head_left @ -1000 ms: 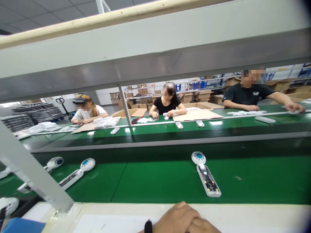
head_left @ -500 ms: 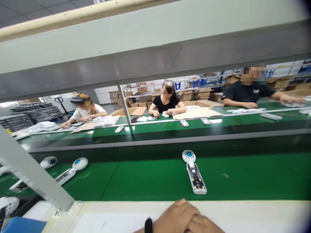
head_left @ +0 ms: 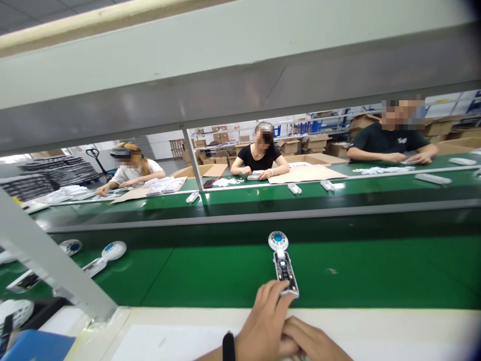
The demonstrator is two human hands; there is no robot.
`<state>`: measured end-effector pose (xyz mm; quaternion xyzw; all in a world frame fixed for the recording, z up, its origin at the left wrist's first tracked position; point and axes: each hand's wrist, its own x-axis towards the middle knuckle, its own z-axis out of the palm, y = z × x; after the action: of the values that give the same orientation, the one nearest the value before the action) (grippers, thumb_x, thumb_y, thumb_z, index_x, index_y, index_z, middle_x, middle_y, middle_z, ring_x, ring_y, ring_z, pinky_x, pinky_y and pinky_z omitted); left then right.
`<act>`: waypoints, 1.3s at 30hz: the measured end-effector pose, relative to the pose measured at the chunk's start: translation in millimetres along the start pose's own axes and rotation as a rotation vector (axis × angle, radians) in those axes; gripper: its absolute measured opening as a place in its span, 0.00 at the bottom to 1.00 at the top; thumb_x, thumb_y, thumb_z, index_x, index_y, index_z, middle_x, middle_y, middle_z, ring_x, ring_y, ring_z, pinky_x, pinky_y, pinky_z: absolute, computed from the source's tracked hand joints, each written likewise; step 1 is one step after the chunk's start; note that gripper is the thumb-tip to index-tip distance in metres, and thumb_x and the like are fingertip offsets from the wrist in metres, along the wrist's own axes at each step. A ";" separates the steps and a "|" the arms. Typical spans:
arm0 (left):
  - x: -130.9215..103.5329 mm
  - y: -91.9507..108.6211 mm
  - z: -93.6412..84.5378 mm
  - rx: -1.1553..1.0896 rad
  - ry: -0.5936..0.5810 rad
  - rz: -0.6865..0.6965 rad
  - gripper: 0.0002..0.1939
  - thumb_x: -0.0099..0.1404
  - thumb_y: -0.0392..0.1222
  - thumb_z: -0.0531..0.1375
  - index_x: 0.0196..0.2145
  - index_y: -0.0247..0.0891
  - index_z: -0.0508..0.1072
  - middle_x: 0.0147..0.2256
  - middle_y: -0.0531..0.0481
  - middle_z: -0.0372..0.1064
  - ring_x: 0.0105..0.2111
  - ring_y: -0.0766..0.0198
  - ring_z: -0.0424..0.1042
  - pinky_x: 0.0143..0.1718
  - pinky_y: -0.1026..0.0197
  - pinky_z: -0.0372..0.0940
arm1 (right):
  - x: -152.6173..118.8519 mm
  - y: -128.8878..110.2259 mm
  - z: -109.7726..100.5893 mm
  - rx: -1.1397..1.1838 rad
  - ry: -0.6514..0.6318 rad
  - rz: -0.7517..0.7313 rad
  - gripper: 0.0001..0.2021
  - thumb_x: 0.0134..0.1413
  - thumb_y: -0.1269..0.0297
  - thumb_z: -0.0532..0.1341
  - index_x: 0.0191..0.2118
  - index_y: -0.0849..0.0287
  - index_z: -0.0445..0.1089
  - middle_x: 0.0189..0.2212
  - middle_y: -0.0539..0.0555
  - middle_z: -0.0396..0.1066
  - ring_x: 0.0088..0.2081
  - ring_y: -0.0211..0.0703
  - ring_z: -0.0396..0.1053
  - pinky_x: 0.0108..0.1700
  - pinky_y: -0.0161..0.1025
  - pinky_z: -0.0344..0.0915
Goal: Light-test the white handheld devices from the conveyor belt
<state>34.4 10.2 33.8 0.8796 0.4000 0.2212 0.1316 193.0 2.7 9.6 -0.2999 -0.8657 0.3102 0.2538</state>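
Observation:
A white handheld device [head_left: 283, 263] with a round, blue-centred head lies on the green belt, its handle open over a dark circuit board. My left hand [head_left: 266, 311], with a black band at the wrist, reaches over the belt's near edge. Its fingers and thumb close on the lower end of that handle. Below it, my right hand [head_left: 311, 338] rests at the bench edge, tucked against the left hand. The fingers look curled and are partly hidden; I see nothing in them.
More such devices [head_left: 114, 250] lie on the belt [head_left: 376, 271] at left, behind a slanted metal post [head_left: 56, 265]. A blue object [head_left: 41, 346] sits at lower left. Across the line, several co-workers handle white parts. A wide beam [head_left: 240, 75] crosses overhead.
My left hand has moved up and forward from over the right hand to the device's lower end. The devices on the near belt have shifted left in view.

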 end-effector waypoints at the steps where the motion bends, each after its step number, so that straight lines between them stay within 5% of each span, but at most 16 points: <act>1: -0.4 -0.9 1.0 0.024 -0.014 -0.043 0.30 0.52 0.35 0.55 0.54 0.32 0.56 0.56 0.36 0.51 0.56 0.47 0.49 0.54 0.44 0.48 | 0.4 1.4 1.4 -0.003 0.005 0.010 0.11 0.51 0.71 0.53 0.41 0.56 0.66 0.34 0.53 0.69 0.33 0.41 0.67 0.36 0.32 0.65; 7: 0.1 -2.2 1.7 0.029 -0.126 -0.216 0.38 0.51 0.36 0.55 0.59 0.27 0.47 0.61 0.36 0.42 0.57 0.44 0.47 0.56 0.44 0.46 | 0.1 6.4 5.4 -0.001 0.012 0.004 0.13 0.49 0.73 0.54 0.42 0.56 0.65 0.32 0.52 0.68 0.31 0.39 0.66 0.32 0.31 0.64; 21: -0.1 -1.6 -4.7 0.156 -0.066 -0.296 0.33 0.55 0.45 0.58 0.54 0.26 0.57 0.57 0.31 0.48 0.59 0.38 0.38 0.55 0.39 0.44 | -0.6 8.6 7.1 -0.029 0.030 -0.019 0.25 0.40 0.81 0.50 0.46 0.57 0.63 0.38 0.54 0.67 0.32 0.39 0.66 0.33 0.32 0.65; 28: -0.2 -13.7 -2.6 0.029 0.133 -0.361 0.27 0.60 0.52 0.55 0.51 0.31 0.59 0.57 0.34 0.48 0.60 0.42 0.38 0.54 0.42 0.52 | -5.5 10.1 9.3 -0.010 0.127 0.184 0.28 0.46 0.74 0.52 0.56 0.59 0.48 0.30 0.52 0.66 0.26 0.39 0.66 0.31 0.35 0.64; 34: -0.6 -27.7 -1.6 -0.148 0.375 -0.382 0.22 0.57 0.29 0.52 0.49 0.39 0.60 0.60 0.42 0.40 0.59 0.53 0.46 0.55 0.49 0.53 | -6.6 5.8 8.9 0.074 0.220 0.178 0.27 0.50 0.69 0.52 0.57 0.59 0.45 0.30 0.52 0.64 0.27 0.38 0.65 0.34 0.37 0.64; 39: 8.2 -34.7 -5.4 -0.312 0.499 -0.479 0.14 0.55 0.30 0.53 0.41 0.37 0.65 0.57 0.40 0.49 0.58 0.51 0.50 0.56 0.48 0.50 | -3.9 7.8 9.5 0.252 0.314 0.219 0.23 0.53 0.61 0.52 0.55 0.59 0.49 0.31 0.54 0.66 0.27 0.39 0.65 0.34 0.39 0.64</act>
<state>14.2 39.2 26.7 0.6497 0.5755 0.4497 0.2106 192.6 1.2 -3.2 -0.4026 -0.7322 0.3910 0.3859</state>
